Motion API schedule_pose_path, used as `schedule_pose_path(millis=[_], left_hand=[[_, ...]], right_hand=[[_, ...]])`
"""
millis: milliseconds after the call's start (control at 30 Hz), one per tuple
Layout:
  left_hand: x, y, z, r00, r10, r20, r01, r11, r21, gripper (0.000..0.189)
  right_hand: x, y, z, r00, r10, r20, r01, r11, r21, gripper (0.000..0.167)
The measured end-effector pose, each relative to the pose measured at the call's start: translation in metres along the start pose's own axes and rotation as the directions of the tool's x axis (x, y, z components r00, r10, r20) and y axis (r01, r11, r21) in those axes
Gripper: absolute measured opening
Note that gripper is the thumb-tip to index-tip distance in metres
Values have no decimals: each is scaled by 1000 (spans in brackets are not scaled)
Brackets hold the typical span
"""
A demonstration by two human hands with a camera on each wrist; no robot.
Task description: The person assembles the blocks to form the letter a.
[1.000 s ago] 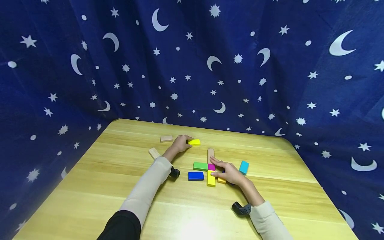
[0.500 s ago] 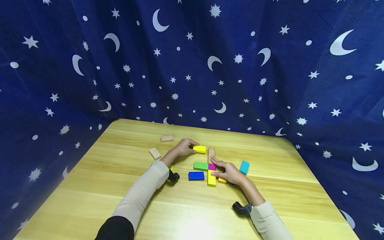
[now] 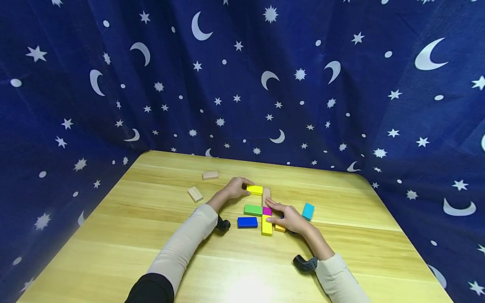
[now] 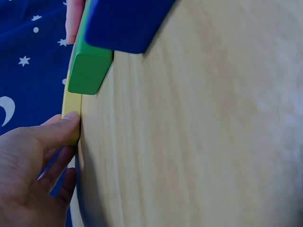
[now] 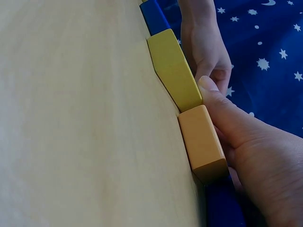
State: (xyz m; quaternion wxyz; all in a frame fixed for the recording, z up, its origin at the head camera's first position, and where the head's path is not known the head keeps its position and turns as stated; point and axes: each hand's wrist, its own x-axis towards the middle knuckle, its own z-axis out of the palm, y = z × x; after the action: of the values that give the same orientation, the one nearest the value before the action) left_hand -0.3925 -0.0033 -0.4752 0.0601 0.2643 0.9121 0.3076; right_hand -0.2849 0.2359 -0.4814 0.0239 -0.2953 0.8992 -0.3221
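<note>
- Pinching a bright yellow, rectangular wooden block (image 3: 255, 190) with the left hand (image 3: 235, 188), thumb on the near side, fingers on the far side.
- Holding it low over the pale wooden table (image 3: 212, 269), right end at the far part of a plain tan wooden block (image 3: 266, 194); cannot tell whether touching.
- Reaching over the row with the right hand (image 3: 291, 219), thumb spread away from fingers, fingertips at the tan block, thumb at a second yellow wooden block (image 3: 267, 228); cannot tell how the lower fingers lie.
- Showing a magenta wooden block (image 3: 267, 211) between those two.
- Crowding in from the left, with a green oblong wooden block (image 3: 253, 210) beside the magenta and a blue oblong wooden block (image 3: 247, 223) nearer.
- Covering, with the right hand, part of an orange wooden block (image 3: 280, 228) and a dark blue block (image 5: 225, 203).
- Having a light blue block (image 3: 308, 211) just beyond that hand.
- Lying farther left, apart from the row: a pale grooved block (image 3: 195, 194) and a plain beige block (image 3: 210, 175).
</note>
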Motion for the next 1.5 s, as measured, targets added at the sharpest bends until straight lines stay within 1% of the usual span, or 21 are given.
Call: schedule_pose_path(millis=[200,333,433,500,567,633,767,833,933,1033,1100,1167,1233,1367,1500], left_hand=[[0,-1,2,1000,18,-10,-18,1000,-13,37],[0,0,4,1000,6,-17,-7,999,-36,37],[0,0,4,1000,17,-18,-18,999,-50,42],[0,-1,2,999,38,-28,-40,997,-63,47],[-1,-4,-3,997,56,-50,-60,995,-81,52],[-3,-8,-11,994,64,-89,-72,992,-101,54],[-9,-19,-32,982,42,-186,-65,991,-118,52],[-14,-24,-44,975,18,-220,-43,993,-112,51],[-21,-35,-59,964,-24,-266,3,997,-80,48],[-28,-45,-71,950,-87,-299,79,996,-40,47],[-32,-51,-77,942,-136,-307,137,990,-19,47],[-35,-58,-80,935,-191,-298,197,980,-9,49],[-38,-65,-81,932,-229,-282,238,971,0,51],[-43,-75,-79,929,-260,-264,274,962,16,52],[-46,-82,-76,922,-274,-273,288,958,9,46]], right_hand=[[0,0,-1,1000,-5,3,5,1000,-1,67],[0,1,0,1000,-4,2,4,1000,-1,67],[-1,1,0,1000,-2,-1,2,1000,3,67],[-1,2,1,1000,0,-2,0,1000,2,67],[-1,3,1,1000,4,1,-4,1000,6,67],[-1,3,2,1000,6,3,-6,1000,13,67],[-1,1,1,1000,10,2,-10,1000,22,67],[-1,1,0,1000,9,2,-9,1000,18,67],[-1,1,0,1000,6,4,-6,1000,5,68],[-1,1,-1,1000,3,1,-3,1000,-2,68],[-1,1,-1,1000,1,-2,-1,1000,-3,68],[-1,2,-1,1000,0,-3,0,1000,-3,68],[-1,2,0,1000,1,-2,-1,1000,0,68],[-1,2,1,1000,2,-4,-2,1000,5,67],[0,3,1,1000,-2,-10,3,1000,3,66]])
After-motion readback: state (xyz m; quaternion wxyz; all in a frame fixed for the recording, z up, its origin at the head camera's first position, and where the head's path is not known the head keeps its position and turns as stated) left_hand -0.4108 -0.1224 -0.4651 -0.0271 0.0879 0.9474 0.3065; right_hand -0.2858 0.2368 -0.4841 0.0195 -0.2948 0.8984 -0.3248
